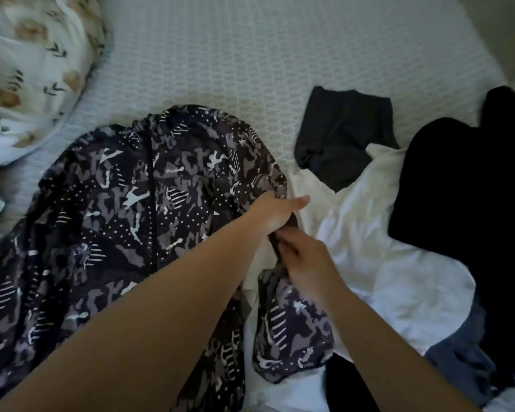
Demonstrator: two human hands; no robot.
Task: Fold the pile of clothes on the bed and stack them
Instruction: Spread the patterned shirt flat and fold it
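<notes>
A dark patterned jacket [125, 209] with grey and white shapes lies spread over the left half of the bed [250, 55]. My left hand [275, 212] grips the jacket's right edge near the shoulder. Just below it, my right hand [306, 263] pinches the same dark edge, with the jacket's sleeve [292, 331] hanging down beneath it. To the right lies the pile: a white garment [384, 248], a dark grey folded piece [342, 135], a black garment [464, 188] and some blue fabric [458, 361].
A floral pillow [33, 72] sits at the top left corner. Bare white quilted bedcover stretches across the top middle. The bed's right edge and a strip of floor [506, 31] show at the top right.
</notes>
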